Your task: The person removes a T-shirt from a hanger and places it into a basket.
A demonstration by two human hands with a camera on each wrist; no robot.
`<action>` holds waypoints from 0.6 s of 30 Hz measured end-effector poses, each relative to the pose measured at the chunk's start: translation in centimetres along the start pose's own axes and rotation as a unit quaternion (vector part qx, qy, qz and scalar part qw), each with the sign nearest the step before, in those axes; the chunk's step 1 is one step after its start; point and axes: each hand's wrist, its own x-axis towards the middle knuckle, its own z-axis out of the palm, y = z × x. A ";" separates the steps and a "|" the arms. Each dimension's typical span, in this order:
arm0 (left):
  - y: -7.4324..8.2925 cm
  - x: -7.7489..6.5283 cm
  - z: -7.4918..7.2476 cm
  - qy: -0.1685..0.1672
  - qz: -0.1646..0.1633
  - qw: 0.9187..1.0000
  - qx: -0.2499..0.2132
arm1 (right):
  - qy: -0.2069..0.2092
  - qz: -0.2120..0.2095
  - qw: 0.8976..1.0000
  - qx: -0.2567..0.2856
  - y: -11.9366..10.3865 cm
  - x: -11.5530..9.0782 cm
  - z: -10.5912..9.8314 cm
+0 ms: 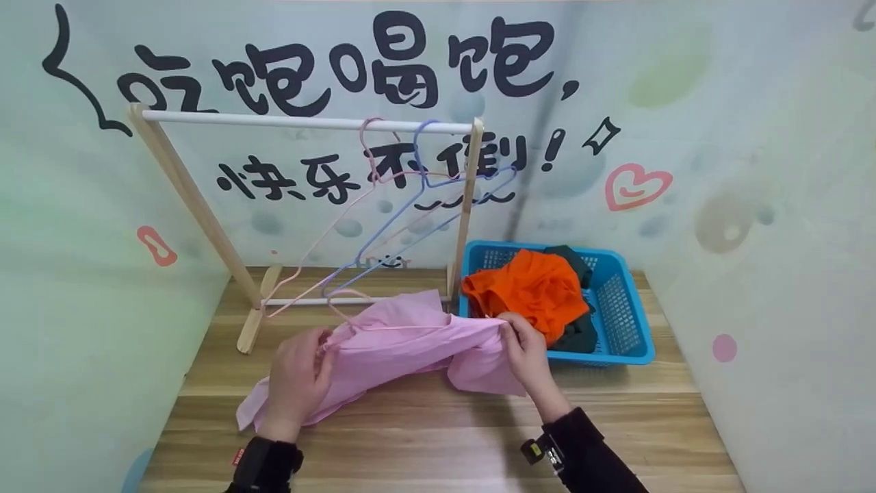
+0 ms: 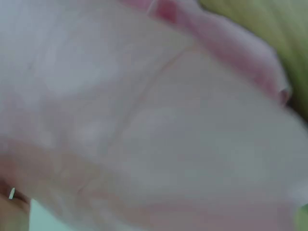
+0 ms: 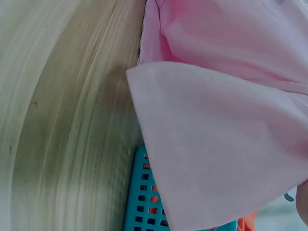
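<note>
A light pink garment (image 1: 390, 363) is stretched between both hands, just above the wooden table. My left hand (image 1: 294, 376) grips its left part, and my right hand (image 1: 525, 349) pinches its right end beside the basket. A pink hanger (image 1: 333, 299) lies at the garment, its hook standing out at the top; most of its frame is hidden by cloth. Blurred pale pink cloth (image 2: 240, 53) fills most of the left wrist view. In the right wrist view a loose flap of the garment (image 3: 207, 134) hangs over the basket's edge, with a bit of the right hand (image 3: 302, 202) at the border.
A small wooden rack (image 1: 308, 122) stands at the back, with a pink hanger (image 1: 335, 222) and a blue hanger (image 1: 393, 229) on its bar. Right of it, a blue basket (image 1: 619, 301) holds orange clothing (image 1: 530, 291) and dark green clothing (image 1: 582, 335). Printed walls surround the table (image 1: 438, 452).
</note>
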 end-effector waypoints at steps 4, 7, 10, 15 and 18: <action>1.8 1.6 0.1 -0.011 -0.003 1.000 -0.027 | 0.005 -0.001 1.000 0.010 -0.3 0.0 0.1; 3.1 2.5 0.5 -0.019 -0.002 0.998 -0.066 | 0.008 -0.002 1.000 0.013 -0.3 0.0 0.2; 4.0 2.9 0.8 -0.035 -0.029 0.993 -0.110 | 0.009 0.001 1.000 0.020 -0.3 0.0 0.3; 4.8 3.0 0.5 -0.042 -0.068 0.988 -0.133 | 0.012 0.013 0.999 0.028 -0.1 0.0 -0.1; 4.5 2.9 0.0 -0.012 -0.054 0.992 -0.114 | 0.041 0.027 0.999 0.011 0.7 0.1 -0.6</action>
